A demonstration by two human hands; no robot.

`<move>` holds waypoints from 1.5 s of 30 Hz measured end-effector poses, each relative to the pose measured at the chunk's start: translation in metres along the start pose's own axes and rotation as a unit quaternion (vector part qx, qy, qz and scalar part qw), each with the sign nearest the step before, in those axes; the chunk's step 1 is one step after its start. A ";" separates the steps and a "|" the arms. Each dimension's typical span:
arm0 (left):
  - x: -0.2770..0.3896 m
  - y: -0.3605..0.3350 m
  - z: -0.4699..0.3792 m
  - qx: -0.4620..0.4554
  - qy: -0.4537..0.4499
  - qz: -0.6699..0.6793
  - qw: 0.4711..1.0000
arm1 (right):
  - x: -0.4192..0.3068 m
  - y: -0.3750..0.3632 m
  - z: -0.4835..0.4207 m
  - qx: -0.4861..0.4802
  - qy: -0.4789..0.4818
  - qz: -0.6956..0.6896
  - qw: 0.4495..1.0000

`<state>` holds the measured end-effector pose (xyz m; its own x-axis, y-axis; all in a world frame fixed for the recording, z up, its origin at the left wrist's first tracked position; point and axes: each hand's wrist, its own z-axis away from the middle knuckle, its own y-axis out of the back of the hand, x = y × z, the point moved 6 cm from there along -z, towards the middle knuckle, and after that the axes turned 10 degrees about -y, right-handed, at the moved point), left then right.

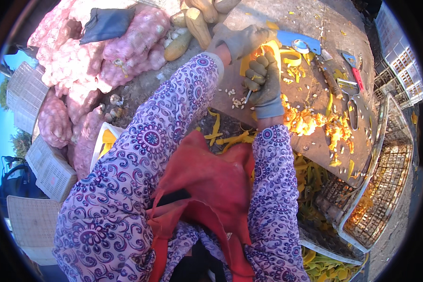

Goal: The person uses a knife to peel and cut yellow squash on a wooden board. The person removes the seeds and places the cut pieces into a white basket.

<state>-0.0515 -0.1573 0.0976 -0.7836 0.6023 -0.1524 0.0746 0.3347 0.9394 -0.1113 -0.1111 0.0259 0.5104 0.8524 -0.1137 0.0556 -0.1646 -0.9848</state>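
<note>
My left hand (245,39), in a grey glove, is on the far side of a piece of orange squash (274,53) and steadies it on the board. My right hand (264,77), gloved too, is closed round a tool with a thin metal shaft (247,96) that points down from the fist; its other end is hidden. A cut ring of squash (291,58) lies right of the hands, below a blue-bladed cleaver (308,44). Scooped squash pulp (305,121) and loose seeds (238,103) are scattered on the wooden board (306,148).
A wooden-handled tool (330,83), a metal peeler (352,105) and a red-handled peeler (357,78) lie at the right. Whole squashes (198,26) and pink mesh sacks of garlic (137,42) are at the upper left. Plastic crates (391,183) and yellow peelings (328,269) are at the lower right.
</note>
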 end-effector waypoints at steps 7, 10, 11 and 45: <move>-0.007 0.004 0.006 0.036 0.195 0.205 0.958 | 0.001 0.006 0.005 0.195 -0.049 0.212 0.956; 0.001 0.010 0.008 0.048 0.184 0.201 0.961 | 0.004 0.014 0.012 0.255 -0.071 0.273 0.925; 0.004 0.011 0.007 0.059 0.187 0.234 0.952 | 0.008 0.021 0.016 0.298 -0.062 0.280 0.910; -0.016 -0.066 -0.004 0.047 0.207 0.340 0.916 | 0.020 0.027 0.052 0.375 -0.089 0.347 0.855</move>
<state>-0.0463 -0.1918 0.0394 -0.7018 0.3747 0.6058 0.6697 0.0570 0.7405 -0.1443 -0.0730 -0.0100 0.0559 0.7517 -0.6571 -0.8071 -0.3534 -0.4730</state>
